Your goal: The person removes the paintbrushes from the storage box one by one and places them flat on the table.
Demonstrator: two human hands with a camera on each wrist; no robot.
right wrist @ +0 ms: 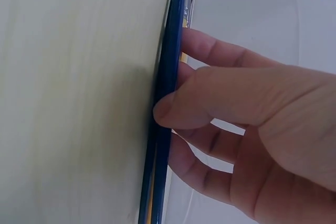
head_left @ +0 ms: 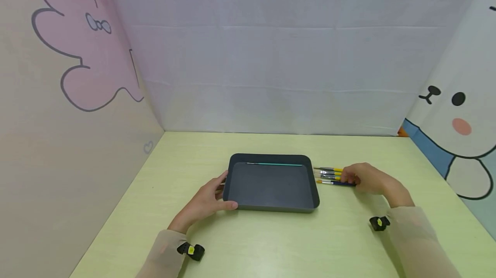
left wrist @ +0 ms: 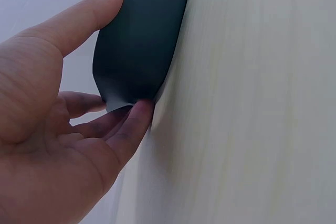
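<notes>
My left hand (head_left: 209, 199) grips the near-left corner of a dark grey rectangular tray (head_left: 271, 208), thumb along the front wall and fingers bent at the left side. In the left wrist view the tray (left wrist: 144, 35) appears as a dark wall between thumb and fingers. Inside it, near the back wall, lies a thin teal-handled paintbrush (head_left: 279, 164). To the tray's right, my right hand (head_left: 370, 179) pinches a dark blue paintbrush (right wrist: 169, 61) between thumb and fingers. Several yellow-handled paintbrushes (head_left: 329, 169) lie beside it, bristles pointing at the tray, their handle ends hidden under the hand.
The pale wooden table (head_left: 263, 243) spreads around the tray. A white sheet (head_left: 271, 75) hangs behind it. Side panels with a pink cartoon animal (head_left: 89, 54) and a white cartoon face (head_left: 457, 118) stand at left and right.
</notes>
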